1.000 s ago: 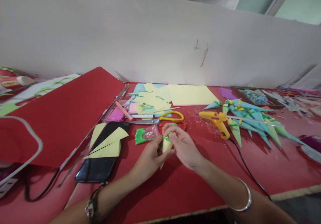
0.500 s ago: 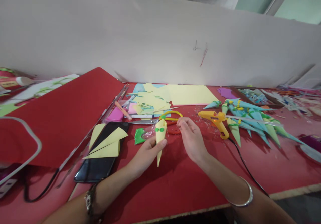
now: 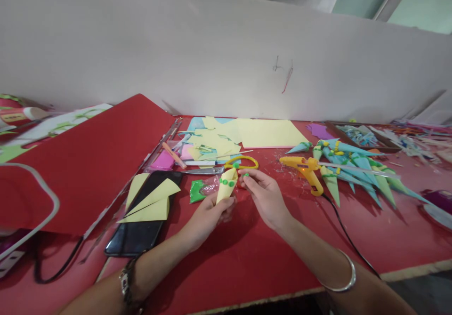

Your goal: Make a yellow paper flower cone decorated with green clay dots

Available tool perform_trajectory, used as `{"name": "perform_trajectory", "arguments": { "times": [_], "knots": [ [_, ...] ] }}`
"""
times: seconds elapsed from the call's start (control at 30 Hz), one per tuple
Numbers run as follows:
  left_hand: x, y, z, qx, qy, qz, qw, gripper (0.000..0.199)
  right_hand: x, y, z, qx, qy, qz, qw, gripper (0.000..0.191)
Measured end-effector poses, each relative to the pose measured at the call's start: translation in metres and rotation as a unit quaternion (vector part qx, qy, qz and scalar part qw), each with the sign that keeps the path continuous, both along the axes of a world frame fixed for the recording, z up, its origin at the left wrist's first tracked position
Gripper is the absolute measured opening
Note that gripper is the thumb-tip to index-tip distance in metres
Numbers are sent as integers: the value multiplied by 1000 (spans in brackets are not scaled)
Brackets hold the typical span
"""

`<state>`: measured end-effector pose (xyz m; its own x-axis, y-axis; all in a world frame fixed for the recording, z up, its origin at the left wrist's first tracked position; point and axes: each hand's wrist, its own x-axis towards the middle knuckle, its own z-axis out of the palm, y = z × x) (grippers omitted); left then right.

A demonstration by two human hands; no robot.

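My left hand (image 3: 210, 216) is closed around the lower part of a pale yellow paper cone (image 3: 225, 190), its wide end up. Green clay dots (image 3: 229, 183) run in a row across the cone, and another green piece sits at its top. My right hand (image 3: 266, 195) pinches a small green clay ball (image 3: 246, 174) just right of the cone, apart from it. Behind the hands lie scissors with yellow handles (image 3: 247, 158), partly hidden. A packet of green clay (image 3: 196, 191) rests left of the cone.
A yellow glue gun (image 3: 305, 166) lies at right, its cord running to the front edge. Beyond it are several finished paper cones (image 3: 360, 166). A black phone (image 3: 134, 239) under folded yellow paper is at left. Yellow sheets (image 3: 270, 133) lie near the white wall.
The cone has tilted and turned in my left hand, showing more green dots. My right hand has moved slightly left, and a green ball now shows at its fingertips.
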<state>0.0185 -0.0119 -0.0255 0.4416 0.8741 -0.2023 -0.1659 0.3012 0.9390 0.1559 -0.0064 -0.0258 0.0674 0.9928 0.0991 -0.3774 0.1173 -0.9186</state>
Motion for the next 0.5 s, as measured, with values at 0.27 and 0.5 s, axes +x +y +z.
{"name": "perform_trajectory", "arguments": {
  "times": [0.27, 0.5],
  "knots": [
    [0, 1, 3, -25, -51, 4, 998, 39, 0, -1, 5, 2, 39, 6, 999, 13],
    [-2, 1, 6, -78, -174, -52, 980, 38, 1, 0, 3, -30, 18, 3, 999, 15]
  ]
}}
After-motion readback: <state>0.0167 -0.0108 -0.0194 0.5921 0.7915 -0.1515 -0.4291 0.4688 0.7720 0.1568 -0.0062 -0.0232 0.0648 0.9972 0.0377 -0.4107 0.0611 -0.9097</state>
